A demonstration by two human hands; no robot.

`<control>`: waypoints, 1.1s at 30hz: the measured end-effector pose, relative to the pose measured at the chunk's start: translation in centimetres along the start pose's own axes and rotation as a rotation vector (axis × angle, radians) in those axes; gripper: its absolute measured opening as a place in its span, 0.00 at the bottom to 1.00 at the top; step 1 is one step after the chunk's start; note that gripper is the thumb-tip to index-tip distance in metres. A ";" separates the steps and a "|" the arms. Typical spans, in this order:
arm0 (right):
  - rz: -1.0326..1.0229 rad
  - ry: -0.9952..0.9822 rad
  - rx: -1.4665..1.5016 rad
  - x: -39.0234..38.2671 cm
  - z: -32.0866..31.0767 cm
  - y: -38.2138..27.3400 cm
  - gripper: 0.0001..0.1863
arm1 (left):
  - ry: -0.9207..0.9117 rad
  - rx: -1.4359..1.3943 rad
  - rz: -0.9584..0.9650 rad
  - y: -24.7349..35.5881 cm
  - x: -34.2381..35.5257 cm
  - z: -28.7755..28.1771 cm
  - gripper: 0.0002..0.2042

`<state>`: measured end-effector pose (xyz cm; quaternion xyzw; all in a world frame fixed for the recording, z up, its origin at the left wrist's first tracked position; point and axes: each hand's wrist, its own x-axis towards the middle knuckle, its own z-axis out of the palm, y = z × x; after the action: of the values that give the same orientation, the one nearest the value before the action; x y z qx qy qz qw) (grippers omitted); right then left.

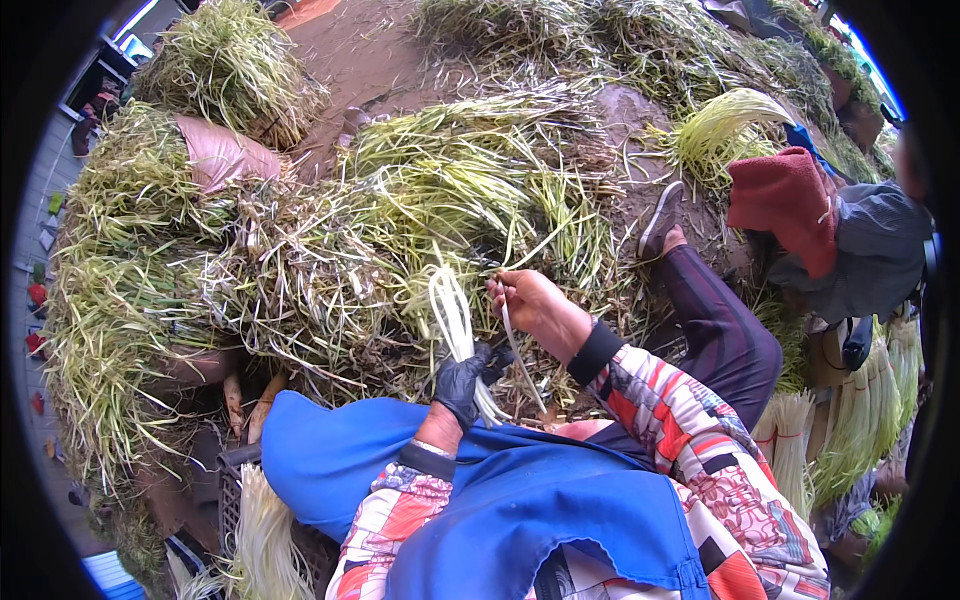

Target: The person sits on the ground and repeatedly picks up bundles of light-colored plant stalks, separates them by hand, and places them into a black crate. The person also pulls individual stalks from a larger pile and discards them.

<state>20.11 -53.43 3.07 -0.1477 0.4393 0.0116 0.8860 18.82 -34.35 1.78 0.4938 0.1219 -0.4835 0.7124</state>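
My left hand (460, 388), in a black glove, is closed round a small bunch of long pale stalks (453, 312) that look like blanched chives. Their looped upper ends stick up past the fingers, and the white lower ends hang below. Just to the right, my bare right hand (537, 300) is raised with its fingers pinched together. From that pinch a single thin pale stalk (517, 350) hangs down. A blue apron (560, 510) covers my lap beneath both hands.
Heaped yellow-green stalks (470, 170) spread ahead and to the left. Beyond a leg in dark striped trousers (725, 330), another person (880, 235) sits at the right. Tied pale bundles (855, 430) stand at the right. A dark crate (228, 490) is at lower left beside pale stalks (265, 540).
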 end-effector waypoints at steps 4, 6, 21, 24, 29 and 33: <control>-0.094 0.013 -0.117 2.0 -0.1 1.9 0.08 | -0.153 0.361 0.146 0.1 -1.0 0.3 0.27; -0.117 0.012 -0.382 1.6 -0.7 2.0 0.12 | -0.175 0.145 0.061 0.3 -1.0 0.4 0.22; -0.220 -0.518 -1.056 -18.8 -8.6 -1.1 0.13 | -0.231 -0.444 0.004 1.2 2.6 -2.3 0.17; -0.229 -0.493 -0.832 -24.1 -10.2 -5.3 0.12 | -0.284 -0.491 0.085 1.9 2.7 -3.4 0.18; -0.568 -0.127 -0.949 -23.1 -14.8 -11.0 0.16 | -0.117 -0.385 0.092 3.3 1.7 -3.5 0.16; -0.948 0.732 -2.653 -14.6 -18.2 -9.1 0.25 | -0.088 -0.197 -0.032 1.7 -1.7 -2.4 0.18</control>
<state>-1.59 -65.51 6.34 -0.9642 0.2137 0.0755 -0.1379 20.04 -31.35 2.69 0.3975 0.1454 -0.5019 0.7543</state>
